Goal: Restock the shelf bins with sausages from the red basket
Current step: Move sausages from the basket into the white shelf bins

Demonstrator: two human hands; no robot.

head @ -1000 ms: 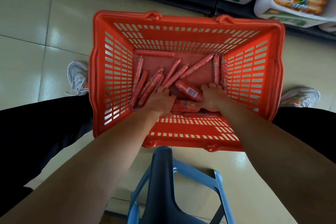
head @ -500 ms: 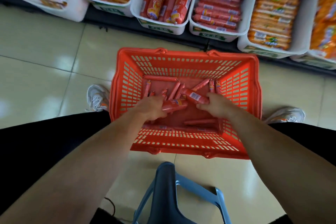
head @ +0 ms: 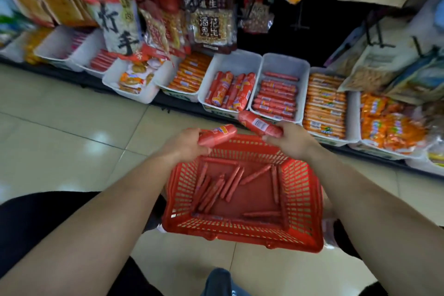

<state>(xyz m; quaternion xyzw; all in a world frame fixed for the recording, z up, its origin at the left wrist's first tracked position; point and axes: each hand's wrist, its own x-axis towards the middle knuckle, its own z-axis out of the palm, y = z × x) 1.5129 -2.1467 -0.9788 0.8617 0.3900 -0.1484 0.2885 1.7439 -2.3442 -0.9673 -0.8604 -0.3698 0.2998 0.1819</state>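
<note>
**A:** Where are the person's hands?

**B:** Both are up over the far rim of the red basket [head: 240,232]; the left hand [head: 186,143] has its fingers curled round one end of a thick sausage [head: 219,135], which points right and a little upward; the right hand [head: 292,142] grips the end of a second thick sausage [head: 258,124], white label up, pointing left toward the shelf; the two free ends are near each other but apart.

**A:** And the rest of the stock?

**B:** A scatter of thin sausages [head: 230,184] lies loose on the basket's bottom; the basket stands on the tiled floor [head: 72,127] in front of the person; just beyond the hands a white bin [head: 236,62] holds similar thick sausages; the neighbouring bin [head: 286,62] to its right holds stacked thin red ones.
</note>
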